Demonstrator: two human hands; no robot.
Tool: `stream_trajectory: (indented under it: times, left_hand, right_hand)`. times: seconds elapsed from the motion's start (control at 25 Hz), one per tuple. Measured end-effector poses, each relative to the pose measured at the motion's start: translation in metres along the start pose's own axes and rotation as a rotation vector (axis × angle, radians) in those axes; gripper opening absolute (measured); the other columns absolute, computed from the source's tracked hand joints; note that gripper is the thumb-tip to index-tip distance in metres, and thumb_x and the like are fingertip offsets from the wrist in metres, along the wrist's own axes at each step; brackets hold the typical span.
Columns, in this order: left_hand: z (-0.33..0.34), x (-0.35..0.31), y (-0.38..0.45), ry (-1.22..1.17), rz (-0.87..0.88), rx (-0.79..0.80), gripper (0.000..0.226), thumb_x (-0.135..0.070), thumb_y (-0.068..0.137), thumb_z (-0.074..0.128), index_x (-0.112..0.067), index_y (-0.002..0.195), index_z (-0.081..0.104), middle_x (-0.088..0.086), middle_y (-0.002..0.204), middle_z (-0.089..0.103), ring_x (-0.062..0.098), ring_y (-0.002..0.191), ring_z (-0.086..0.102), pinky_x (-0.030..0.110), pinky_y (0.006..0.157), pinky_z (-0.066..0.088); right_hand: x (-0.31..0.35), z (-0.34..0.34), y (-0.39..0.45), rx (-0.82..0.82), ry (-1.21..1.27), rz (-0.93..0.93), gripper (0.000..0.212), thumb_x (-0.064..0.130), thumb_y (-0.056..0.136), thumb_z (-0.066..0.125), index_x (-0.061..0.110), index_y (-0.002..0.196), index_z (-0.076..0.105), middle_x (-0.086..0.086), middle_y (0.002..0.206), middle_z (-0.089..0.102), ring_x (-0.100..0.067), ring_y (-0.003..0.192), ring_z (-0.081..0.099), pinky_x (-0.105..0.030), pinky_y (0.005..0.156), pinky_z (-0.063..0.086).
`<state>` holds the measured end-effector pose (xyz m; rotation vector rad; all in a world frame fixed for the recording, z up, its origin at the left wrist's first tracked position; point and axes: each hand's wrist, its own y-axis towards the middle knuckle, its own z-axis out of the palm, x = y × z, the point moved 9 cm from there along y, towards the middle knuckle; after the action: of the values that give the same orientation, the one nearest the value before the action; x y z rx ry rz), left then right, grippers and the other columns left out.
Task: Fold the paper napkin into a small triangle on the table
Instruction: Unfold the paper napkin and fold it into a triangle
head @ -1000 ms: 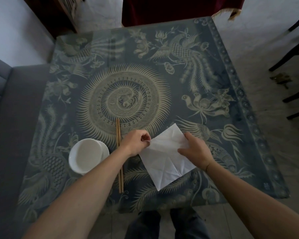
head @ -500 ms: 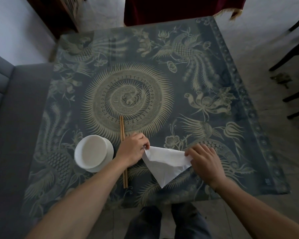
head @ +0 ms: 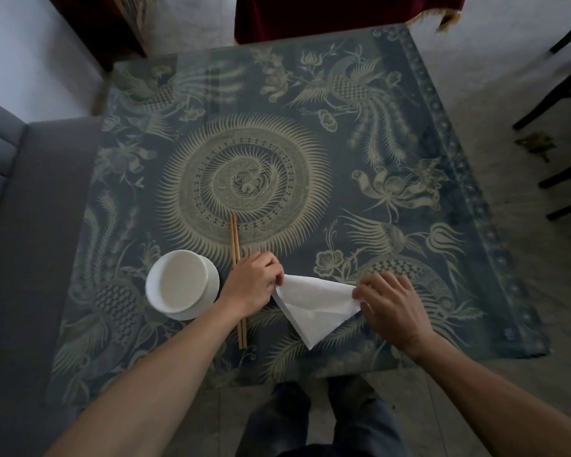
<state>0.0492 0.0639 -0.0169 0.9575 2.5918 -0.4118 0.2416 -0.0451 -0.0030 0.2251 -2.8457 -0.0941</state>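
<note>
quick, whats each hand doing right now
left hand: pinches the left corner of the paper napkin.
right hand: fingertips on the napkin's right corner; pinch or press cannot be told.

chopsticks (head: 234,239): your left hand (head: 251,283) covers their middle stretch.
napkin (head: 314,301): its right corner lies under your right hand (head: 389,305); whether that is a pinch or a press, you cannot tell.
chair (head: 567,94): cut off by the right edge.

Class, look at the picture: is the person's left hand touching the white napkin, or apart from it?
Touching. The head view shows the left hand pinching the napkin at its left corner with its fingertips.
</note>
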Motion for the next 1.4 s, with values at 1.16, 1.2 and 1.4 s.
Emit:
stream_trajectory:
  times: [1.16, 1.2, 1.4]
  left_hand:
    - [0.022, -0.045, -0.022, 0.140, 0.153, 0.065, 0.038, -0.031, 0.090, 0.049, -0.015, 0.122, 0.060, 0.005, 0.135, 0.055, 0.026, 0.128, 0.046, 0.045, 0.108, 0.036]
    - [0.039, -0.054, -0.027, 0.165, 0.151, 0.114, 0.051, -0.037, 0.095, 0.043, -0.012, 0.140, 0.045, 0.007, 0.152, 0.040, 0.026, 0.141, 0.032, 0.045, 0.116, 0.027]
    - [0.085, -0.049, -0.057, 0.238, 0.034, 0.247, 0.068, -0.051, 0.103, 0.015, -0.015, 0.154, -0.011, 0.001, 0.162, -0.019, 0.015, 0.146, -0.023, 0.044, 0.121, -0.007]
  right_hand:
    - [0.046, 0.027, -0.001, 0.154, -0.040, 0.084, 0.056, 0.026, 0.081, 0.068, 0.010, 0.132, 0.055, -0.011, 0.135, 0.056, -0.032, 0.121, 0.053, -0.048, 0.093, 0.049]
    - [0.054, 0.035, -0.001, 0.185, -0.053, 0.094, 0.062, 0.032, 0.089, 0.058, 0.006, 0.143, 0.043, -0.013, 0.149, 0.043, -0.034, 0.135, 0.041, -0.051, 0.104, 0.042]
    - [0.058, 0.068, -0.023, 0.316, -0.111, 0.097, 0.071, 0.050, 0.099, 0.023, 0.002, 0.151, 0.015, -0.016, 0.160, 0.008, -0.031, 0.147, 0.009, -0.052, 0.118, 0.012]
